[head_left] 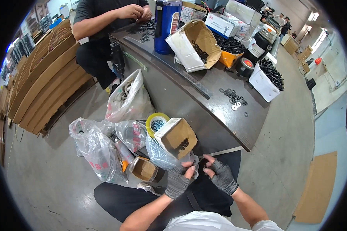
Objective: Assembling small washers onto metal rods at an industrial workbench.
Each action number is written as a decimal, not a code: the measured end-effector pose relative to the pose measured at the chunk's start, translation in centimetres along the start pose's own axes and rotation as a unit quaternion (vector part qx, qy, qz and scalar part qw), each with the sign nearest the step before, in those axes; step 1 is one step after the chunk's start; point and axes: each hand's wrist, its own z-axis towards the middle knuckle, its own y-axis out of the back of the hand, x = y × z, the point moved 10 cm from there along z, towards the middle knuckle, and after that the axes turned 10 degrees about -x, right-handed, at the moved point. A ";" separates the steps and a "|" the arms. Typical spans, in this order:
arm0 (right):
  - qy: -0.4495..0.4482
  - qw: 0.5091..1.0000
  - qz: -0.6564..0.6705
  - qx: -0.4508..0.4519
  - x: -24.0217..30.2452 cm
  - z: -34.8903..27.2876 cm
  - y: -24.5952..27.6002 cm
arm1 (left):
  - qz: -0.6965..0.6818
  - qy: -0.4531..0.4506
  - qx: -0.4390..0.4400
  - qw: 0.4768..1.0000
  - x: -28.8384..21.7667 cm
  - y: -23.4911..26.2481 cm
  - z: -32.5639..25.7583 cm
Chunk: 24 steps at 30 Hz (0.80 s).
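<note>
Both my hands wear grey fingerless gloves and are close together above my lap. My left hand [178, 181] is closed, thumb against fingers, on a small dark piece too small to name. Clear plastic shows beside its fingertips. My right hand [223, 178] faces it with bent fingers and thumb drawn together; what lies between them is too small to make out. Just beyond my left hand, a cut-open cardboard box [169, 135] holds several small black screws [184, 144]. It rests against a clear bag of silvery screws [160, 154], beside a yellow tape roll [147, 125].
Plastic bags [98, 150] and a small open carton [143, 169] stand on the floor at left. The dark table [235, 125] bears washers [232, 96], a box of black screws [264, 86], an open box [187, 46] and a blue flask [166, 29]. Another person [100, 23] works across it.
</note>
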 end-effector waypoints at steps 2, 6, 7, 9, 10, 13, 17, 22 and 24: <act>0.003 1.000 -0.013 0.024 -0.4 -0.2 -0.4 | 0.085 -0.135 0.005 0.987 -2.6 0.0 0.6; 0.048 0.998 -0.046 0.016 -0.1 -0.3 -0.6 | 0.158 -0.243 0.063 0.955 -2.9 -2.0 -0.8; 0.078 0.994 -0.077 0.030 0.2 -0.3 -1.0 | 0.171 -0.218 0.096 0.956 -2.0 -2.7 -0.9; 0.105 0.988 -0.103 0.045 0.8 -0.2 -1.5 | 0.178 -0.217 0.114 0.953 -1.7 -2.8 -0.9; 0.093 0.991 -0.086 0.044 1.2 0.0 -1.3 | 0.159 -0.154 0.135 0.966 -0.7 -2.8 -0.6; 0.073 0.996 -0.044 0.025 1.0 0.4 -0.5 | 0.118 -0.035 0.156 0.980 1.1 -2.7 -0.2; 0.048 0.998 0.000 -0.033 0.3 0.5 0.5 | -0.071 0.122 0.085 0.986 2.5 -2.6 -0.2; 0.132 0.985 -0.045 -0.099 2.2 0.0 1.0 | 0.050 0.059 0.069 0.995 0.5 -2.1 0.0; 0.147 0.983 -0.049 -0.100 3.9 0.1 1.2 | 0.010 0.072 0.068 0.995 0.6 -2.0 0.1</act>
